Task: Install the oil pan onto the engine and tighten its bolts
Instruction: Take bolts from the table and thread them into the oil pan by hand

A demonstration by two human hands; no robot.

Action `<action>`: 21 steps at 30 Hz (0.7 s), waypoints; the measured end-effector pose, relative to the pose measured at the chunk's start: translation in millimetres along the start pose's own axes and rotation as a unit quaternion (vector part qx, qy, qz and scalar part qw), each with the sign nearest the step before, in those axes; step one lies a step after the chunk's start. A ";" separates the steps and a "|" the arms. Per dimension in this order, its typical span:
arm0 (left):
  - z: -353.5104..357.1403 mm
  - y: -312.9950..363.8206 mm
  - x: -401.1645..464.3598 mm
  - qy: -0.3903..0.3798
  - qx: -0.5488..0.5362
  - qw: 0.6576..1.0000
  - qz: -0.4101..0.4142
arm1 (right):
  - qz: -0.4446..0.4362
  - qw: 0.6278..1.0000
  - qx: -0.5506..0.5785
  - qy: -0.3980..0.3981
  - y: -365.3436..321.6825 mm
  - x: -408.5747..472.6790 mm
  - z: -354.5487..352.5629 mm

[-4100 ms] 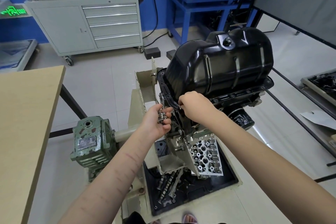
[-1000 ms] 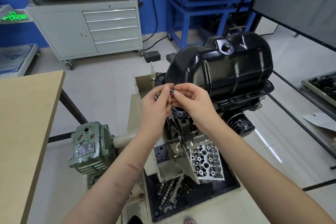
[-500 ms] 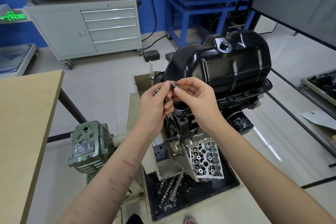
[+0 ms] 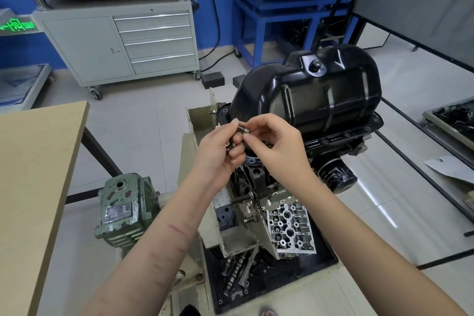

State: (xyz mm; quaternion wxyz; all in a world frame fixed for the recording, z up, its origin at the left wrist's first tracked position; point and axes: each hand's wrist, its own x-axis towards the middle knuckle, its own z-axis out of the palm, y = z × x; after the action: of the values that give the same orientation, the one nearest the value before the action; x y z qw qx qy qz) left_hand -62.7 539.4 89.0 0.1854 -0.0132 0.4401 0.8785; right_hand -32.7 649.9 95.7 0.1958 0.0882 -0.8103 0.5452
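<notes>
Both hands are up in front of the near end of the engine (image 4: 259,187), meeting just at the flange. Left hand (image 4: 218,151) is curled around a small bunch of bolts (image 4: 230,145), with one bolt (image 4: 243,130) sticking up between its thumb and fingers. Right hand (image 4: 275,143) pinches the head end of that same bolt with thumb and forefinger, other fingers loosely curled. Oil pan (image 4: 315,95), glossy black, sits upside-up on the inverted engine, flange down on the block, drain plug (image 4: 314,65) on top. Several bolt heads are visible along the right-side flange; can't tell how tight they are. Oil filter (image 4: 337,174) sticks out below the pan on the right. Cylinder head (image 4: 289,229) faces down toward the black drip tray (image 4: 307,272), which has loose parts, a camshaft (image 4: 232,274) among them. Engine is held on a beige stand (image 4: 197,131) with a green gearbox (image 4: 123,210) on its left. Wooden table (image 4: 33,174) at far left, grey drawer cabinet (image 4: 120,43) behind.
</notes>
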 end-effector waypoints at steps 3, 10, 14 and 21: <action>-1.7 0.0 0.3 -0.005 -0.075 0.996 -0.047 | 0.008 1.000 0.023 -0.015 2.3 -0.3 -1.3; -3.2 -1.4 -0.4 -0.014 -0.060 0.997 -0.039 | 0.028 0.996 0.081 -0.011 3.7 -1.5 -5.0; -2.8 -4.9 -0.6 0.002 -0.034 0.999 -0.011 | 0.039 0.997 0.072 0.000 6.4 -1.7 -4.7; -4.1 -6.6 1.4 0.027 -0.016 1.000 0.002 | 0.064 0.996 0.062 0.005 13.6 0.4 -4.9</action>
State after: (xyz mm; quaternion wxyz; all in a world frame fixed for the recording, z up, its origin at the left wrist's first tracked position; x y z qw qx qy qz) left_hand -62.3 540.2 81.1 0.1712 -0.0385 0.4311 0.8851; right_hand -36.8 659.7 85.9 0.1587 0.0454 -0.7777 0.6065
